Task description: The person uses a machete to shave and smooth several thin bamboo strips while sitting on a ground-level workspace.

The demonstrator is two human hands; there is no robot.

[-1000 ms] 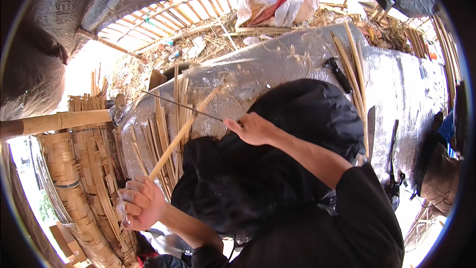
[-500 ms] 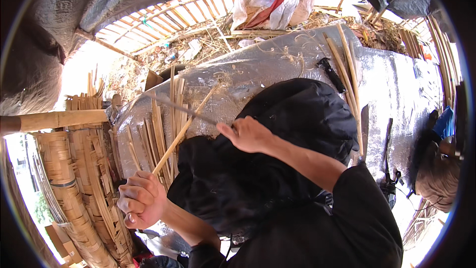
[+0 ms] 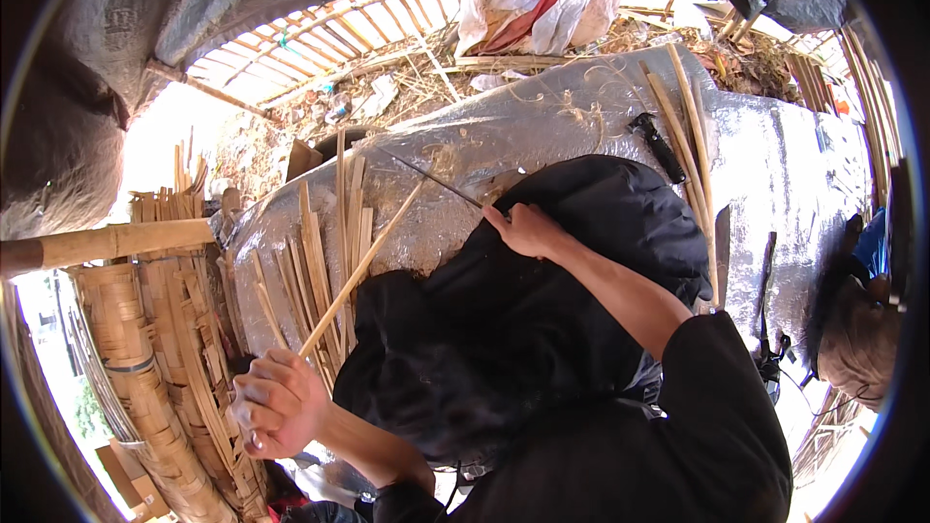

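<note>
My left hand (image 3: 279,403) is closed in a fist around the lower end of a thin bamboo stick (image 3: 358,271). The stick slants up and to the right, with its free end over the silver sheet. In my right hand (image 3: 528,232) is a knife (image 3: 441,182), its narrow dark blade pointing up and left. The fingers wrap the handle, which is mostly hidden. The blade lies beyond the stick's free end, with a gap between them. Dark cloth (image 3: 581,232) covers my lap beneath both hands.
Split bamboo strips (image 3: 310,261) lie left of my lap; more strips (image 3: 693,155) and a black tool-like object (image 3: 659,145) lie right. Woven bamboo rolls (image 3: 136,358) stand at far left beside a thick pole (image 3: 116,240). Shavings dot the silver sheet (image 3: 785,145). Another person (image 3: 852,339) is at far right.
My right hand has moved right and slightly up with the knife. Its blade crossed the stick before and is now clear of it. My left hand keeps its hold, almost unmoved.
</note>
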